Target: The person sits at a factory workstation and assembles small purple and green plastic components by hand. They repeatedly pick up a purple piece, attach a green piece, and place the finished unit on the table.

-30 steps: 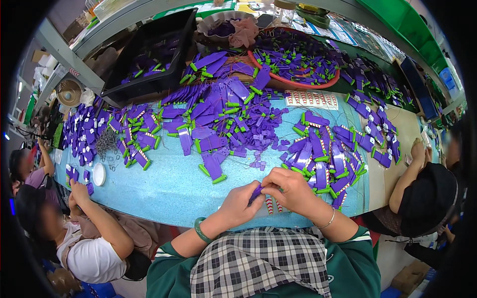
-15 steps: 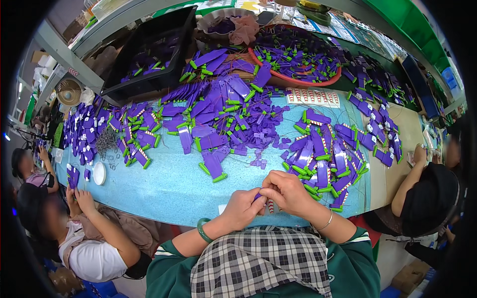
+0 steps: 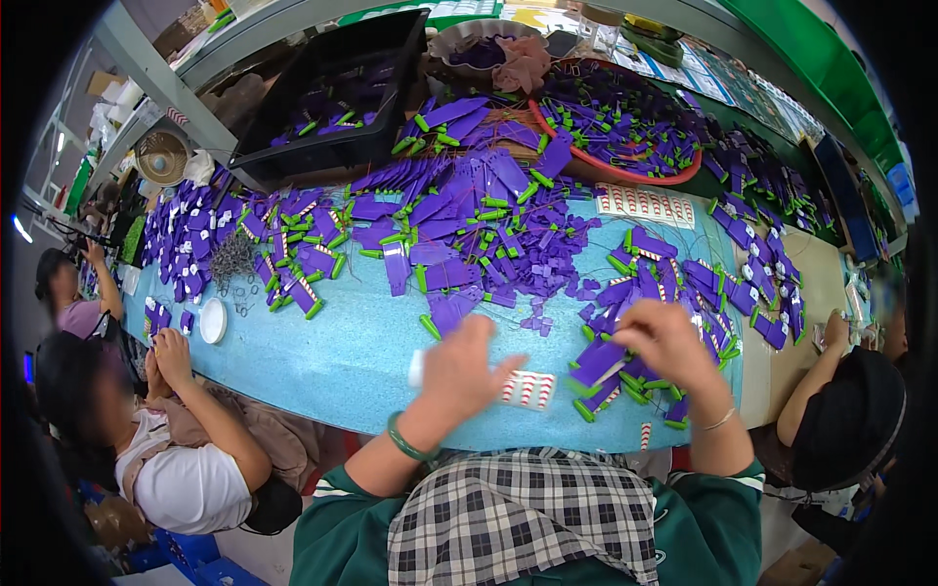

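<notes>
My left hand [image 3: 461, 376] is blurred over the near part of the blue table, its thumb spread from the fingers and nothing seen in it. Beside its thumb lies a sheet of red-and-white striped stickers [image 3: 529, 390]. My right hand [image 3: 669, 344] hangs over the right-hand pile, fingers bent together at the edge of a flat purple piece with green ends [image 3: 597, 362]. Motion blurs that contact. Just beyond my left fingertips a similar purple piece [image 3: 451, 306] lies at the edge of the large middle heap [image 3: 469, 225].
Behind the heap stand a black tray [image 3: 264, 161] and a red-orange basin [image 3: 674, 176] of purple parts. Another sticker sheet [image 3: 645, 206] lies in front of the basin. A small white dish [image 3: 213, 320] sits at left. Co-workers [image 3: 186, 459] sit on both sides.
My hands were together over a small purple piece near the table edge. They have separated, the left moving up and left, the right going right to the pile. The sticker sheet is now more exposed.
</notes>
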Demonstrator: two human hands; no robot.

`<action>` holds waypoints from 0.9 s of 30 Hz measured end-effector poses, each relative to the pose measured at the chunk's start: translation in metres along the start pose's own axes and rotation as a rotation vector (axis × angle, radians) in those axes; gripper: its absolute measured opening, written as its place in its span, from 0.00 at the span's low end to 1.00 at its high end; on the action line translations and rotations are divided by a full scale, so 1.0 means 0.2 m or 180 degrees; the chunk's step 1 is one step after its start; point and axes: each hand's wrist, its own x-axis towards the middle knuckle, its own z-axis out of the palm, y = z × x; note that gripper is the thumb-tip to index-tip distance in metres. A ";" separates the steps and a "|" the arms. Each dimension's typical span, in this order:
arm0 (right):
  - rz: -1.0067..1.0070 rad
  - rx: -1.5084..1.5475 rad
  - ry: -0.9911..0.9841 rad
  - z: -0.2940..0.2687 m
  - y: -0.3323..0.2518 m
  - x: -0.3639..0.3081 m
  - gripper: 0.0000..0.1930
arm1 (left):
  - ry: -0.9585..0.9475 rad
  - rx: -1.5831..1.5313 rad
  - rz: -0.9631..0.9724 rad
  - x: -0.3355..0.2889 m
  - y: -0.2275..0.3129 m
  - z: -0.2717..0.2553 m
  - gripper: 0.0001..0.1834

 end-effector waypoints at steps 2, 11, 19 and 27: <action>0.0051 -0.1038 0.0265 -0.16 0.03 -0.03 0.07 | -0.0107 0.0649 -0.0780 0.07 -0.06 -0.05 0.26; -0.0860 -0.1137 0.0084 0.38 -0.08 -0.09 0.15 | 0.0305 0.0339 -0.0558 0.04 -0.22 -0.02 0.30; -0.1010 -0.1446 -0.0122 0.69 -0.11 -0.01 0.08 | 0.0560 -0.2017 -0.0165 -0.16 -0.15 -0.15 0.11; -0.0777 -0.0976 -0.0244 0.63 -0.07 -0.06 0.04 | -0.0741 -0.3974 -0.1518 -0.23 -0.10 0.01 0.12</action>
